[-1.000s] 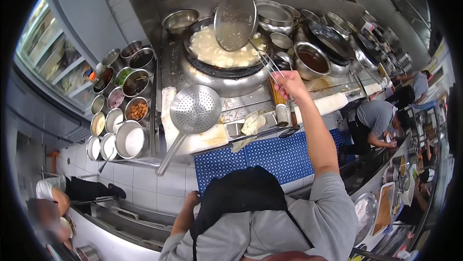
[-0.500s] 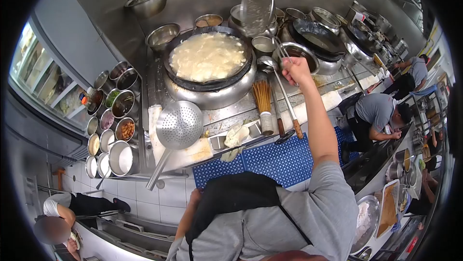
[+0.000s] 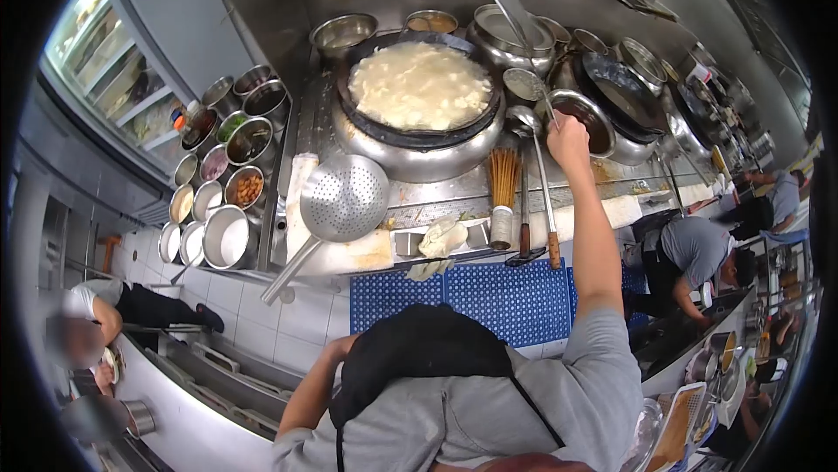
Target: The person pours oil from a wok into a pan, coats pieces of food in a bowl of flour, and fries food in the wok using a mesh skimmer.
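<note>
Far left of the frame: a cluster of round steel condiment tubs (image 3: 229, 180) in rows beside the stove, each with a different filling, one with orange chunks. Probably racked there so seasonings sit within arm's reach of the wok.

Lower left: another person's arm (image 3: 98, 315) bent over a steel counter, apart from the cook.

Lower centre: the cook's left hand (image 3: 336, 348) is tucked down at the waist against the black apron (image 3: 419, 354); only the forearm really shows, so I cannot tell whether it is closed or slack. It holds nothing visible.

Centre: a perforated ladle-strainer (image 3: 343, 196) lies bowl-up on the stove ledge, handle hanging off the front edge, likely parked to drain and be grabbed fast. Above it the big wok (image 3: 421, 132) sits in its ring, filled nearly rim to rim with a pale, creamy-white sheet of food (image 3: 419, 84), lumpy and glossy.

Right of centre: a bamboo wok brush (image 3: 502, 193) and a ladle (image 3: 534, 175) rest across the ledge.

Upper right of centre: the right hand (image 3: 567, 134) is raised, fist wrapped round the wire handle of a flat mesh skimmer (image 3: 508, 3). The skimmer stands edge-on and steeply tilted above the steel pots (image 3: 502, 31) behind the wok, clear of the food, perhaps to let it drip.

Far right: other workers (image 3: 694, 249) bent over benches.
</note>
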The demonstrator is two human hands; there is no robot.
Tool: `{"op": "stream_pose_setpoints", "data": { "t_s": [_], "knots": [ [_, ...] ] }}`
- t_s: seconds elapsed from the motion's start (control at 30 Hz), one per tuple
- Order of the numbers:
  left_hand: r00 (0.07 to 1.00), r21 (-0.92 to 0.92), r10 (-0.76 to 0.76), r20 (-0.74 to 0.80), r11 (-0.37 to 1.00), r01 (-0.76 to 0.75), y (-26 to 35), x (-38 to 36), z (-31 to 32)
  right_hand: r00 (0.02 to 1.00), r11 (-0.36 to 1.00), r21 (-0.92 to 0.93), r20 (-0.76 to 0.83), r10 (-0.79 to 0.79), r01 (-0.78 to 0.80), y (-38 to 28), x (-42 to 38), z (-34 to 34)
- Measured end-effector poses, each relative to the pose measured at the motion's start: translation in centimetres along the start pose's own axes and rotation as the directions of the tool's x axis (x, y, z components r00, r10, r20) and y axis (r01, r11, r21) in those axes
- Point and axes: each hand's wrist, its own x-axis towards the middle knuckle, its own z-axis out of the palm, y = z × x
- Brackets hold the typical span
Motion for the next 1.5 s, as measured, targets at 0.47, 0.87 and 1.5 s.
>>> {"op": "stream_pose_setpoints", "data": {
  "t_s": [0.47, 0.87, 1.5],
  "knots": [
    [0.41, 0.408, 0.61, -0.678, 0.776, -0.481, 45.8, -20.7, -7.5, 0.621, 0.145, 0.623, 0.781, -0.065, -0.768, -2.6, -6.8, 8.6],
    [0.067, 0.95, 0.975, 0.213, -0.19, -0.249, 60.8, -30.3, -2.0, 0.903, 0.439, 0.888, 0.07, -0.423, 0.136, -12.9, -4.3, -20.7],
    [0.119, 0.95, 0.951, 0.286, -0.265, -0.164, 57.6, -26.1, -2.9, 0.786, 0.746, 0.578, 0.607, -0.121, -0.332, -9.1, -9.5, 12.6]
  ]
}}
